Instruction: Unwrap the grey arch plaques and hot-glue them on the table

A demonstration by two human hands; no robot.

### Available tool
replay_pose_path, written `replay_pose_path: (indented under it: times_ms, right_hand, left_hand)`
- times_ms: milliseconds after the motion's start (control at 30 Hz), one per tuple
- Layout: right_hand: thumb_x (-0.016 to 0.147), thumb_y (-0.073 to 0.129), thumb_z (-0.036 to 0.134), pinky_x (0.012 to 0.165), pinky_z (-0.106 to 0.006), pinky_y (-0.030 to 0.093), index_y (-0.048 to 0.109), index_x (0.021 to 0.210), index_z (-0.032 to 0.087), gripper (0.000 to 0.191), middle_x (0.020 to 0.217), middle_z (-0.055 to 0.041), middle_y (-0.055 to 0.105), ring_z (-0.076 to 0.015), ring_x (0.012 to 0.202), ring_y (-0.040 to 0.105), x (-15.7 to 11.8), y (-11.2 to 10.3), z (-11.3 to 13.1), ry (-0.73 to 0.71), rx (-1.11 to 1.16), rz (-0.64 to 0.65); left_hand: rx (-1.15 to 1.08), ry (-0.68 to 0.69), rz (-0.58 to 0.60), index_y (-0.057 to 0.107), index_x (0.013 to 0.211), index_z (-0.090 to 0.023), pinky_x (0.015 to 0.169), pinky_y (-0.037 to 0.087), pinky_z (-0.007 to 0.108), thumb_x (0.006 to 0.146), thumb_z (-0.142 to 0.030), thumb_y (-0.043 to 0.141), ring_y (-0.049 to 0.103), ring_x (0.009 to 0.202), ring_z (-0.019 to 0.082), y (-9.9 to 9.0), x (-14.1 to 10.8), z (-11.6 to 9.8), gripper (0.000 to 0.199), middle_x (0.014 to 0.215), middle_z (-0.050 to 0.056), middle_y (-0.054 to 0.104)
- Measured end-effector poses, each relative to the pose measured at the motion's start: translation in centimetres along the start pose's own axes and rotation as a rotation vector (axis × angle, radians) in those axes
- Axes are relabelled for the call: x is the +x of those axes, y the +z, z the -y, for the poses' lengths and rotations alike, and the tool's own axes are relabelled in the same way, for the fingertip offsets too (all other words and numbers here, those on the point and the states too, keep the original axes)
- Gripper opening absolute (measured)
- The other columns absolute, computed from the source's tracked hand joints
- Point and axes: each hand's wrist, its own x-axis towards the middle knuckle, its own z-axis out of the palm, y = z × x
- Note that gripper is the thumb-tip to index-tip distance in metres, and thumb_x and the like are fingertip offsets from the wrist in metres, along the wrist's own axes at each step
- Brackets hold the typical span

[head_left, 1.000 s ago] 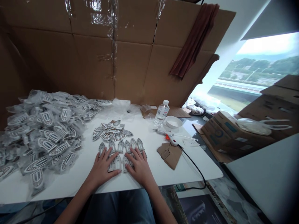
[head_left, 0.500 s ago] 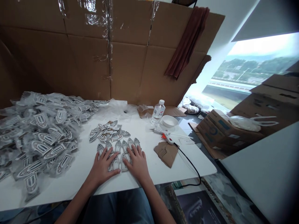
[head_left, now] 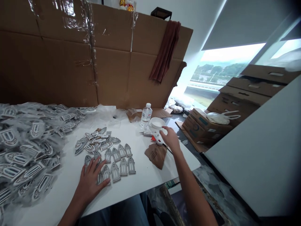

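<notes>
My left hand point(head_left: 91, 179) lies spread over the left end of two rows of small grey arched, window-shaped pieces point(head_left: 115, 172), covering some of them. My right hand point(head_left: 171, 138) is raised at the right, fingers apart and holding nothing, just beside the hot glue gun point(head_left: 157, 138). That glue gun lies on its side, with a red trigger and a black cord. Under its rear end is a piece of brown cardboard point(head_left: 155, 157). Behind the rows sits a loose heap of similar arched pieces point(head_left: 97, 140).
A big pile of plastic-bagged pieces point(head_left: 28, 150) covers the table's left side. At the back stand a clear water bottle point(head_left: 146, 115) and a white bowl point(head_left: 157, 122). A tall cardboard sheet point(head_left: 113, 69) walls the rear. Boxes point(head_left: 199, 125) are stacked beyond the right edge.
My right hand has left the arched pieces and moved right, up to the glue gun. My left hand stays on the rows. The view has turned to the right.
</notes>
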Motion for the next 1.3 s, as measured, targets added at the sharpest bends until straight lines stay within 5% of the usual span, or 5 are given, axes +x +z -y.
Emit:
replay_pose_path:
  times_ms: [267, 500, 867, 1033, 1300]
  right_hand:
    - [0.081, 0.061, 0.026, 0.089, -0.026, 0.044, 0.06, 0.116, 0.014, 0.038, 0.112, -0.0097, 0.063, -0.0193, 0.104, 0.059, 13.1, 2.3, -2.2, 0.133, -0.094, 0.289]
    - [0.079, 0.067, 0.033, 0.085, -0.039, 0.05, 0.057, 0.114, 0.011, 0.043, 0.118, -0.0122, 0.057, -0.0218, 0.105, 0.057, 19.3, 7.1, -2.1, 0.323, -0.254, 0.478]
    - [0.076, 0.068, 0.022, 0.074, -0.036, 0.053, 0.062, 0.097, 0.008, 0.026, 0.091, -0.0088, 0.064, -0.019, 0.085, 0.063, 20.8, 9.7, -3.4, 0.403, -0.249, 0.572]
    - [0.082, 0.065, 0.026, 0.068, -0.028, 0.053, 0.06, 0.099, 0.009, 0.024, 0.09, -0.0054, 0.062, -0.013, 0.078, 0.061, 21.3, 9.0, -3.9, 0.39, -0.169, 0.487]
    - [0.086, 0.06, 0.03, 0.06, -0.023, 0.05, 0.061, 0.095, 0.01, 0.022, 0.082, -0.0026, 0.06, -0.0093, 0.068, 0.057, 21.1, 7.3, -4.5, 0.363, 0.041, 0.388]
  left_hand:
    - [0.017, -0.05, -0.097, 0.04, 0.138, -0.034, 0.112, 0.017, 0.054, 0.086, -0.052, 0.043, 0.023, 0.14, 0.026, 0.9, 0.0, -0.5, 0.055, 0.15, 0.002, 0.029]
    - [0.032, -0.061, -0.118, 0.041, 0.138, -0.035, 0.112, 0.017, 0.054, 0.087, -0.047, 0.045, 0.025, 0.14, 0.025, 2.1, -0.3, 0.2, 0.053, 0.15, 0.001, 0.03]
    - [-0.047, -0.036, -0.092, 0.044, 0.136, -0.035, 0.112, 0.019, 0.058, 0.088, -0.048, 0.042, 0.025, 0.14, 0.027, 1.9, 0.3, 0.4, 0.05, 0.15, 0.002, 0.031]
    - [-0.084, 0.022, -0.074, 0.04, 0.137, -0.04, 0.109, 0.021, 0.063, 0.086, -0.049, 0.046, 0.029, 0.138, 0.031, 2.5, 0.1, 1.6, 0.052, 0.15, 0.0, 0.031]
    - [-0.148, -0.07, -0.107, 0.05, 0.131, -0.037, 0.112, 0.02, 0.058, 0.088, -0.046, 0.043, 0.029, 0.138, 0.028, 1.3, -0.2, -0.5, 0.044, 0.147, 0.0, 0.036]
